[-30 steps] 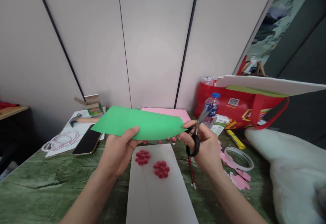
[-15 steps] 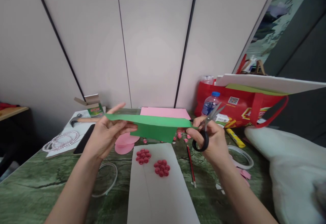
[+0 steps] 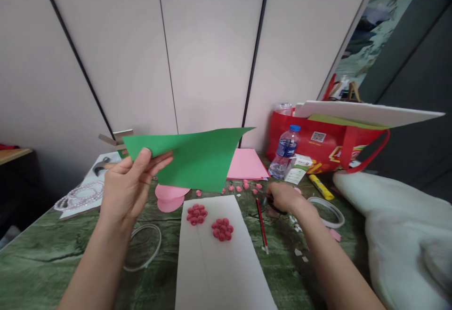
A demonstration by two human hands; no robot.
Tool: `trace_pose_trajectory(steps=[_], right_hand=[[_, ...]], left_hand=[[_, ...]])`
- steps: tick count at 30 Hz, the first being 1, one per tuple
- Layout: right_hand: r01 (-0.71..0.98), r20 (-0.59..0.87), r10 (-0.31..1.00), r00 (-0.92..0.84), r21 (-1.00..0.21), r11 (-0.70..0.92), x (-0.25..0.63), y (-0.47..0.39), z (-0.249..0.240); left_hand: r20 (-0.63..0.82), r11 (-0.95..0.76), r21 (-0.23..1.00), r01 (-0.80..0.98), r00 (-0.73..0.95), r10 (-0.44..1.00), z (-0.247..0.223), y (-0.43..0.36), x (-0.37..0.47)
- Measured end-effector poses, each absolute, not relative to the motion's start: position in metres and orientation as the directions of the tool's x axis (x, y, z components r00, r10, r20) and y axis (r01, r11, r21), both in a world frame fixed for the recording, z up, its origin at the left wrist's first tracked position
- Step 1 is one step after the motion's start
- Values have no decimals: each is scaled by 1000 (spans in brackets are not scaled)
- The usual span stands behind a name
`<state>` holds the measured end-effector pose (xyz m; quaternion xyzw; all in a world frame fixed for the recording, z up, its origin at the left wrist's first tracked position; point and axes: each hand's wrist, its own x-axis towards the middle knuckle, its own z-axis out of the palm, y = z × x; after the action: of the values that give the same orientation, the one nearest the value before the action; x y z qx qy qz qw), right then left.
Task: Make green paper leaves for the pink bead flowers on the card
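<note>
Left hand [image 3: 129, 185] pinches green paper [image 3: 194, 159], raised above far end of white board [image 3: 221, 267]. Right hand [image 3: 287, 197] at black scissors handle [image 3: 277, 208], right of red pencil [image 3: 262, 225]; grip hidden, can't tell.

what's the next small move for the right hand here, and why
I'd probably rest the scissors by the red pencil and free the right hand: it is low at their black handle, while the left hand alone pinches the green paper, whose far end is unsupported and might need steadying.
</note>
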<state>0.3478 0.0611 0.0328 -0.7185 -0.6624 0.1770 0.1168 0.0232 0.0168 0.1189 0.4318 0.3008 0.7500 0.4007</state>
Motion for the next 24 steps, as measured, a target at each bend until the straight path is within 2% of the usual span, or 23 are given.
trace_pose_trajectory(steps=[5, 10, 13, 17, 18, 19, 20, 22, 24], right_hand=[[869, -126, 990, -65, -495, -6, 352, 58, 18], [776, -68, 977, -202, -620, 118, 357, 56, 26], [677, 19, 969, -248, -712, 187, 353, 48, 43], [442, 155, 939, -307, -851, 285, 335, 24, 78], [224, 222, 928, -299, -929, 294, 330, 18, 85], [41, 297, 909, -291, -946, 323, 325, 13, 91], [-70, 358, 893, -274, -933, 353, 321, 9, 95], [-146, 452, 870, -196, -891, 430, 316, 5, 98], [-75, 515, 853, -88, -857, 510, 315, 5, 95]], left_hand=[[472, -555, 751, -359, -296, 830, 123, 13, 24], [474, -536, 754, -379, -250, 844, 124, 11, 29], [489, -543, 753, -372, -237, 840, 125, 9, 33], [480, -527, 785, -327, -218, 850, 121, 9, 36], [480, -524, 794, -309, -210, 851, 119, 9, 37], [486, -525, 801, -289, -200, 851, 117, 9, 37], [499, -534, 803, -263, -193, 845, 116, 9, 36], [523, -550, 813, -190, -175, 834, 113, 7, 36], [553, -570, 815, -101, -158, 818, 112, 4, 34]])
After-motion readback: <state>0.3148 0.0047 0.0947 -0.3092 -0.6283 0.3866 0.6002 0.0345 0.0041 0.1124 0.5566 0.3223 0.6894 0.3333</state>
